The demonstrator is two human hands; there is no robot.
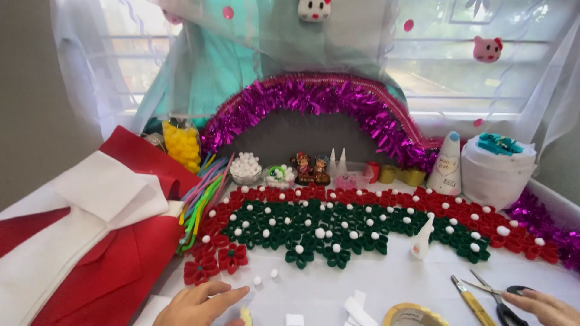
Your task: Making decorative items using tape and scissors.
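My left hand rests at the bottom edge of the white table, fingers stretched to the right and holding nothing; two small white pompoms lie just beyond its fingertips. My right hand lies at the bottom right corner, its fingertips touching the black handle of a pair of scissors. Across the middle spreads an arch of red and green felt flowers dotted with white pompoms. A small glue bottle stands on the flowers.
Red and white felt sheets pile at the left beside coloured pipe cleaners. A purple tinsel arch, bowls of pompoms, a white cone and a tape roll surround the work. A yellow-handled tool lies by the scissors.
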